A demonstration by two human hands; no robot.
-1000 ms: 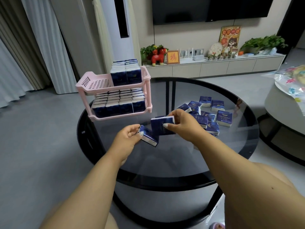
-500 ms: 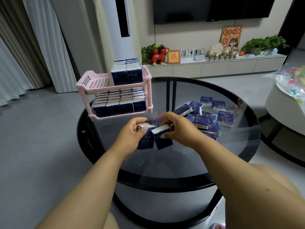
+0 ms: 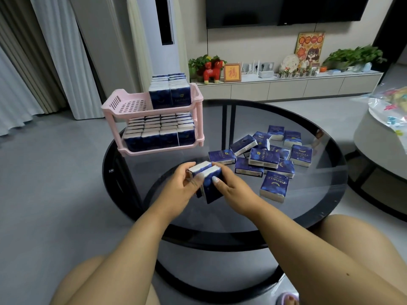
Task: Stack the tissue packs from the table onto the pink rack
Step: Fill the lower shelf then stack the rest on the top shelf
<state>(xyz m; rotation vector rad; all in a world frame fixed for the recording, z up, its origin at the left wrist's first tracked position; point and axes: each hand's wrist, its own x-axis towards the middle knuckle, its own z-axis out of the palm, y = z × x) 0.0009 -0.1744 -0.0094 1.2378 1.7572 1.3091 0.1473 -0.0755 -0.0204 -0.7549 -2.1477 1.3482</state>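
Note:
Two dark blue tissue packs point(image 3: 209, 183) stand pressed side by side between my hands, low over the glass table point(image 3: 308, 205). My left hand point(image 3: 182, 183) grips them from the left and my right hand point(image 3: 231, 186) from the right. Several more blue packs point(image 3: 264, 157) lie loose in a heap to the right on the table. The pink rack point(image 3: 123, 106) has two tiers and stands at the table's far left. Its lower tier is full of packs point(image 3: 158, 130). The upper tier holds a block of packs point(image 3: 169, 91) on its right side, with bare grid on the left.
A single pack point(image 3: 274, 189) lies apart near the right of my hands. A TV cabinet point(image 3: 286, 86) with plants and ornaments runs along the far wall. A round white seat point(image 3: 378, 139) with a plastic bag stands at the right. My knees are below the table's near rim.
I have brought the two packs together from a loose, angled hold into an upright pair squeezed between both hands. The view has shifted slightly.

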